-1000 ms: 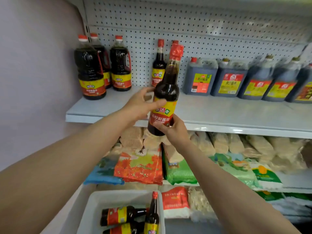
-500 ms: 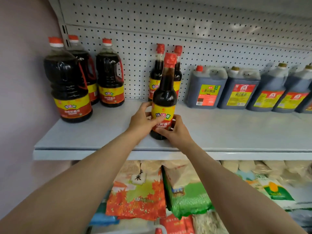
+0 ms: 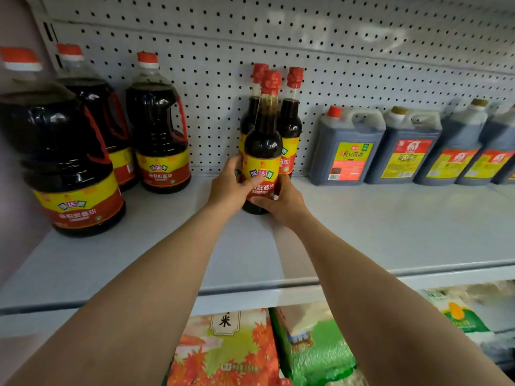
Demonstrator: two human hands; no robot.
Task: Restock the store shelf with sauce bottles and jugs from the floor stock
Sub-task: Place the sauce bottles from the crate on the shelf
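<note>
I see the sauce bottle (image 3: 262, 143) standing upright on the shelf (image 3: 390, 232), its base down on the board, just in front of two like bottles (image 3: 291, 121) that stand against the pegboard (image 3: 334, 65). My left hand (image 3: 227, 188) wraps its lower label from the left, thumb across the front, a close grip on the bottle. My right hand (image 3: 282, 201) cups the bottom of that bottle from the right, fingers curled round it near the base. So the bottle sits between both grips, its neck and red cap rising clear above them. Left of the bottle stand three large jugs (image 3: 158, 129); right of it, a row of square blue jugs (image 3: 348, 146). Below the shelf lie rice bags (image 3: 228, 349).
</note>
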